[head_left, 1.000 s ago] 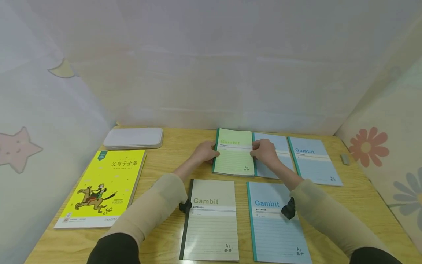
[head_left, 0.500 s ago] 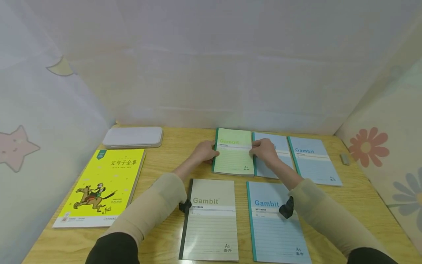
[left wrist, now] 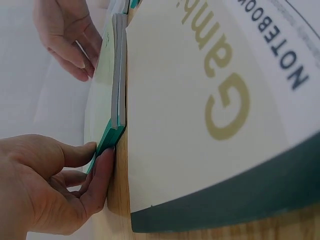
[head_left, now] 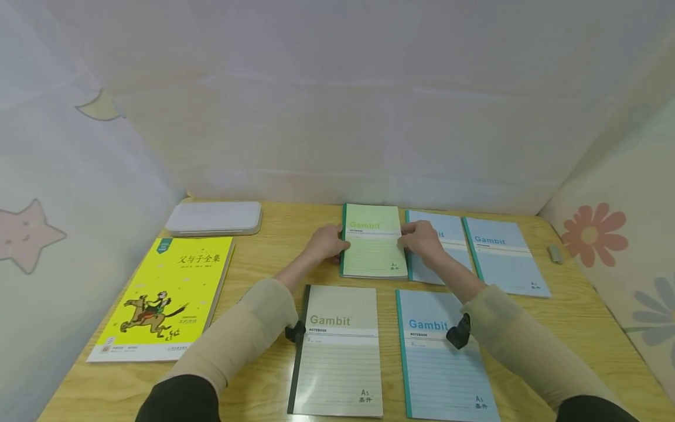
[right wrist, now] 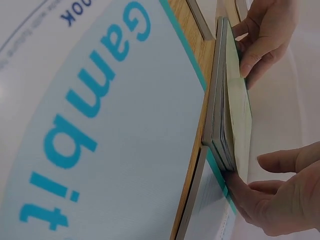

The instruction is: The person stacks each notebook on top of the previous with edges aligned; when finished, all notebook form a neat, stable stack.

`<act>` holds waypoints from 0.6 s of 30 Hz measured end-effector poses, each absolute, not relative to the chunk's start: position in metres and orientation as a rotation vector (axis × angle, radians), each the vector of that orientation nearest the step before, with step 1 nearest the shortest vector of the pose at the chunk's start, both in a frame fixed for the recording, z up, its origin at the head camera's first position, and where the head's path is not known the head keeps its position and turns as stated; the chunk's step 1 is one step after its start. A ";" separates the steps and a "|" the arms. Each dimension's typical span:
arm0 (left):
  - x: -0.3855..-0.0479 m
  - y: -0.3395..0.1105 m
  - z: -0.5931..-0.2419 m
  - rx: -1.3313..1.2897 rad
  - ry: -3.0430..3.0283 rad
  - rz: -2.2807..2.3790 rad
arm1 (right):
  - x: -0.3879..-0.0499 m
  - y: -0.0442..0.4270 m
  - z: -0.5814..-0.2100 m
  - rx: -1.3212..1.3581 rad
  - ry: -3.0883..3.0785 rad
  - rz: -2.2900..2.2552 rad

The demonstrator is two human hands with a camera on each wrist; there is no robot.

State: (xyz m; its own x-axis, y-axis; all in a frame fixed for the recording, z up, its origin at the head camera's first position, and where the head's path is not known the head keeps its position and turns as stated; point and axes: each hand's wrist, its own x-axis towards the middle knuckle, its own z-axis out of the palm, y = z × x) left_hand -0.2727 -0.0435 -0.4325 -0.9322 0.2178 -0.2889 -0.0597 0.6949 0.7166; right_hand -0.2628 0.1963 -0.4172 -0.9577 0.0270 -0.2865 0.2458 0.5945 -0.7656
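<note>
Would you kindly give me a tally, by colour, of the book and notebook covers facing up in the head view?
Green notebook: 1
Blue notebooks: 3
Beige notebook: 1
Yellow book: 1
Total: 6

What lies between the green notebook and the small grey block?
Two blue notebooks, side by side, one partly hidden by the right hand; this shows in the head view.

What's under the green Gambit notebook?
Under the green Gambit notebook lies at least one more notebook. The left wrist view shows its page edges and teal spine. Its front cover is hidden, so I can't tell its color.
</note>
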 end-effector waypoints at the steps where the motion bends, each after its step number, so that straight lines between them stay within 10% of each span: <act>1: -0.272 -0.043 -0.433 0.127 2.561 1.092 | -0.263 0.196 -0.417 0.224 2.575 -1.295; 18: -0.275 -0.036 -0.436 0.201 2.669 0.836 | -0.266 0.197 -0.414 0.146 2.487 -1.285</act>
